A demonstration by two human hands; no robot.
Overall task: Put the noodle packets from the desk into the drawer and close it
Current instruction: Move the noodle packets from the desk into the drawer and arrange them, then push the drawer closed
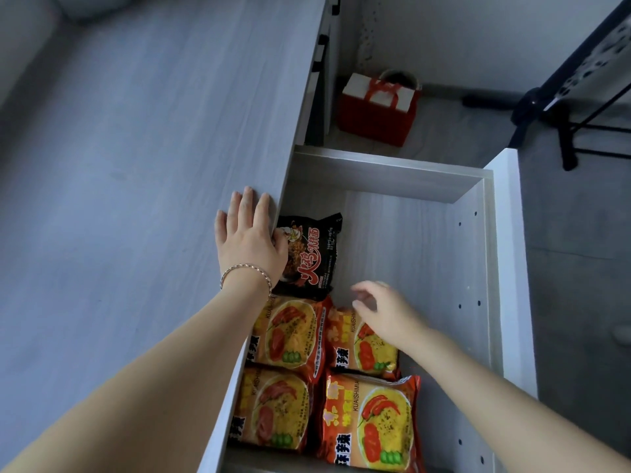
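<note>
Noodle packets lie in the open drawer [476, 254].
The left hand [251, 238] rests flat on the surface [136, 165], fingers spread. The right hand [386, 310] hovers, fingers loosely open and holding nothing, over four orange noodle packets [372, 425] and one black noodle packet [309, 256].

arms: bare, sleeveless | left wrist: thin chain bracelet [244, 272]

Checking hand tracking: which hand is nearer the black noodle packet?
Left. The left hand rests on the desk edge, overlapping the black noodle packet; the right hand hovers apart, over an orange packet.
</note>
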